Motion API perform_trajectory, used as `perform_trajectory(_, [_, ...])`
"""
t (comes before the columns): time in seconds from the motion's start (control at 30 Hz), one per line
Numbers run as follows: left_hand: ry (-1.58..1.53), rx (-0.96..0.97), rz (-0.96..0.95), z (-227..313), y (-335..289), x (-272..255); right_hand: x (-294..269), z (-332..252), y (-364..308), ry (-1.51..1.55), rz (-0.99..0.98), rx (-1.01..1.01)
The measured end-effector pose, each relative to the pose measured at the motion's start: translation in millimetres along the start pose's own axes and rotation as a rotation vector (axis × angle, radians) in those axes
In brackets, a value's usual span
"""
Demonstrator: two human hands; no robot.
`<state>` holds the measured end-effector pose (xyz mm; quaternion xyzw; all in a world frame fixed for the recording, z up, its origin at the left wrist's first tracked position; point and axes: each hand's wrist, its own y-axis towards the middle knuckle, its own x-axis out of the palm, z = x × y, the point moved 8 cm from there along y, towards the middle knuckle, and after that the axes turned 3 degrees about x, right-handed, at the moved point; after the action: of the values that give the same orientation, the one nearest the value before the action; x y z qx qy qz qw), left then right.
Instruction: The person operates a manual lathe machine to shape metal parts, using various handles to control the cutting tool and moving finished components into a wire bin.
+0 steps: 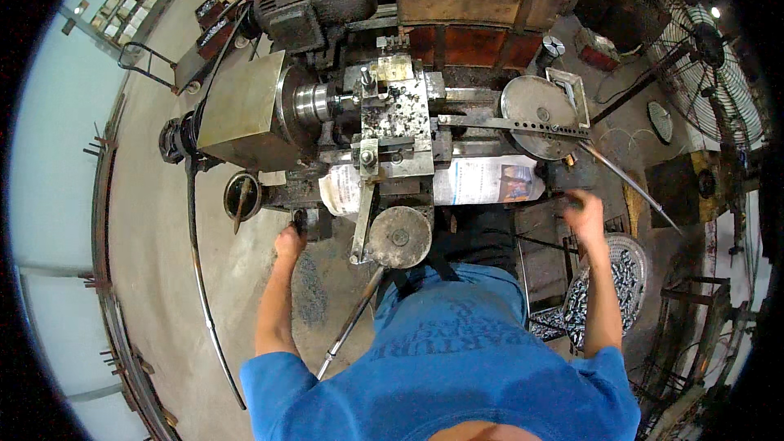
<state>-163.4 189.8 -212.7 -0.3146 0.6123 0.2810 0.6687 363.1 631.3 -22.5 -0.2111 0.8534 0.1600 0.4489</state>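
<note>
From the machine (398, 110), the left grip (290, 241) was at seven o'clock, the right grip (583, 216) at four; one couldn't tell if either clasped anything.

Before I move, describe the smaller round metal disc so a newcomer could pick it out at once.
Start with the big metal machine and look along its near side. There, right of a slanting flat bar, sits the small gray disc. Unlike the wider disc at the machine's right, which a perforated strip crosses, it lies uncovered and nearer your body.
</note>
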Motion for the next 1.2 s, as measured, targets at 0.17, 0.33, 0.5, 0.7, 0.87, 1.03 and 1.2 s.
perform_trajectory(0.17, [-0.306, -0.188, -0.3, -34.5, -15.5, 33.9, -13.0, -170.4, 66.2, 0.118, -0.002, -0.412])
perform_trajectory(0.33, [-0.706, -0.145, -0.219, -37.5, -25.6, -128.0, 38.3, -353.0, 79.5, 0.196, 0.008, -1.013])
perform_trajectory(0.5, [-0.235, -0.366, 0.558, -142.5, -102.2, -291.4, 145.9, -447.4, 81.7, -0.522, -0.211, -1.092])
perform_trajectory(0.7, [-0.105, -0.586, 0.382, -99.1, -155.9, -221.8, 176.5, -442.7, 97.5, -0.578, -0.39, -1.019])
perform_trajectory(0.87, [-0.46, -0.604, 0.275, -91.5, -153.5, -210.4, 175.5, -440.9, 95.9, -0.622, -0.286, -1.037])
perform_trajectory(1.03, [-0.682, -0.373, 0.097, -96.8, -128.5, -204.6, 83.4, -438.5, 99.0, -0.36, -0.001, -1.124])
perform_trajectory(1.2, [-1.109, -0.414, 0.093, -100.4, -107.1, -180.9, -16.3, -377.9, 182.1, -0.297, 0.025, -0.732])
